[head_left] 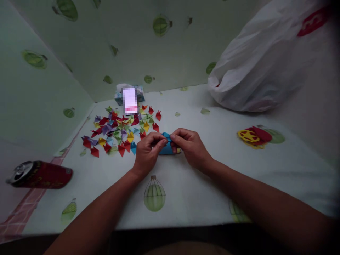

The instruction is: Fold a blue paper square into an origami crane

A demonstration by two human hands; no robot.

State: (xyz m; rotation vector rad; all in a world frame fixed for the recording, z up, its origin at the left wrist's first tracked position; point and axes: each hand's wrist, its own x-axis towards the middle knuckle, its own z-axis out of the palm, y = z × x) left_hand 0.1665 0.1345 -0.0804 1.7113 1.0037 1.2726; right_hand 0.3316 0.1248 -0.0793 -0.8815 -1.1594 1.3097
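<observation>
Center frame, my left hand (149, 148) and right hand (190, 144) — 2 pinched grips — hold a small folded blue paper piece (166, 135), likely light, crisp and easily creased, best held by its edges. Upper right, a bulging white plastic bag (247, 67) conceals its contents; lower left, a red metal drink can (47, 174) hides its inside.

Folded paper pieces (116, 124), matt and sharply creased, blue paper piece (166, 135), matt and smooth, drinks can (44, 175) of metal, painted side softly glossy, top bare silvery metal, carrier bag (255, 67) of thin crinkled plastic, table (196, 191) smooth, low-sheen.
</observation>
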